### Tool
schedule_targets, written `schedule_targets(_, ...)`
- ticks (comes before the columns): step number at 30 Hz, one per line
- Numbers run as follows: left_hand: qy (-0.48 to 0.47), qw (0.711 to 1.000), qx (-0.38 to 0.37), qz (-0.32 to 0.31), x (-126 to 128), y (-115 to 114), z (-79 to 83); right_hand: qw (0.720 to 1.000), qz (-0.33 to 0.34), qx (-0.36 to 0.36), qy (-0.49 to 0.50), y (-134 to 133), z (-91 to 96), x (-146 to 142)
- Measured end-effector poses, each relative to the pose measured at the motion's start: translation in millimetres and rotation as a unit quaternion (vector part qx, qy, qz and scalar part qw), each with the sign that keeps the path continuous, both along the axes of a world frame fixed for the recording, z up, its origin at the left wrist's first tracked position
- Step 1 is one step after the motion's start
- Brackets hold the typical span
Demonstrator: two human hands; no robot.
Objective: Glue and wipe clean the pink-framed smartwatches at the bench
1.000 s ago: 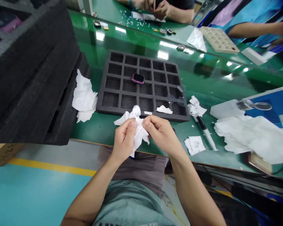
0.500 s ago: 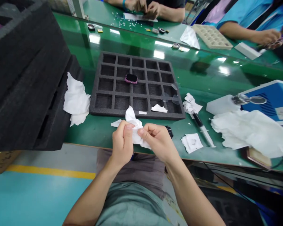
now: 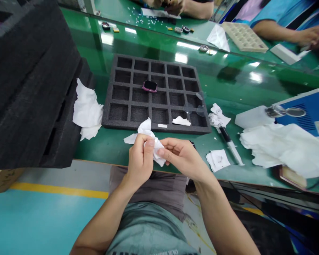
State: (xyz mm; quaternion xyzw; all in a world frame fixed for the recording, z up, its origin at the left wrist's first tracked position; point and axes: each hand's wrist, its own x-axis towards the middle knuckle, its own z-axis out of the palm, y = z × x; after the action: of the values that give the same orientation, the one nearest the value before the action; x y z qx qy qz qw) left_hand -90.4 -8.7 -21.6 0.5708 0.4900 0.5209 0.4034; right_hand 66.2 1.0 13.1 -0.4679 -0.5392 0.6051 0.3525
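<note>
Both hands grip a crumpled white tissue (image 3: pixel 156 146) over the front edge of the green table. My left hand (image 3: pixel 140 157) is closed, its thumb pressing the tissue against the fingers. Bent fingers and thumb of my right hand (image 3: pixel 182 156) pinch the tissue's right side. Whether anything is wrapped inside it is hidden. Just beyond lies a black foam tray (image 3: pixel 156 97) divided into square compartments. A smartwatch (image 3: pixel 150 86) with a dark screen and purple-pink case rests on its dividers. A torn white scrap (image 3: pixel 181 121) and a small white strip (image 3: pixel 162 126) lie on the tray's near side.
Stacked black foam trays (image 3: pixel 34 88) rise at left, beside a white tissue sheet (image 3: pixel 87 108). To the right are a syringe (image 3: pixel 231 146), folded tissue (image 3: pixel 218 160), a white bottle (image 3: pixel 253 117), a cloth pile (image 3: pixel 284 147) and a blue box (image 3: pixel 305 109). Two co-workers sit opposite.
The tissue has been turned and bunched between my hands, its right tail drawn in. My right hand has shifted slightly right and down. The view has tilted a little.
</note>
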Motion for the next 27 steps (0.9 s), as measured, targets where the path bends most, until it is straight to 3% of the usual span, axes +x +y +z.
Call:
schedule_targets(6,0.046,0.998,-0.03,-0.018,1.9,3.2,4.0,0.992,-0.112,0.057,0.013,-9.6,-2.7,-5.2)
schedule_targets(14,0.051,0.996,-0.018,-0.065,-2.9,1.2,5.5,0.986,-0.14,0.084,-0.019,-15.2,-6.8,-5.5)
schedule_targets(16,0.032,0.997,-0.033,-0.057,-2.0,1.2,6.2,0.974,-0.167,0.128,-0.082,-18.6,-7.0,-12.6)
schedule_targets(19,0.007,0.998,-0.049,-0.049,0.9,0.4,6.0,0.933,-0.211,0.226,-0.186,-27.3,-8.8,-25.8)
schedule_targets(22,-0.004,0.999,-0.03,-0.012,3.4,-1.2,2.1,0.9,-0.223,0.298,-0.227,-35.9,-11.4,-34.4)
schedule_targets(25,-0.013,0.999,-0.009,0.03,3.7,-2.2,-2.5,0.901,-0.226,0.299,-0.219,-39.7,-13.0,-35.9)
schedule_targets(27,-0.02,1.0,-0.002,0.022,3.0,-1.6,-2.9,0.906,-0.229,0.285,-0.213,-38.9,-13.2,-34.7)
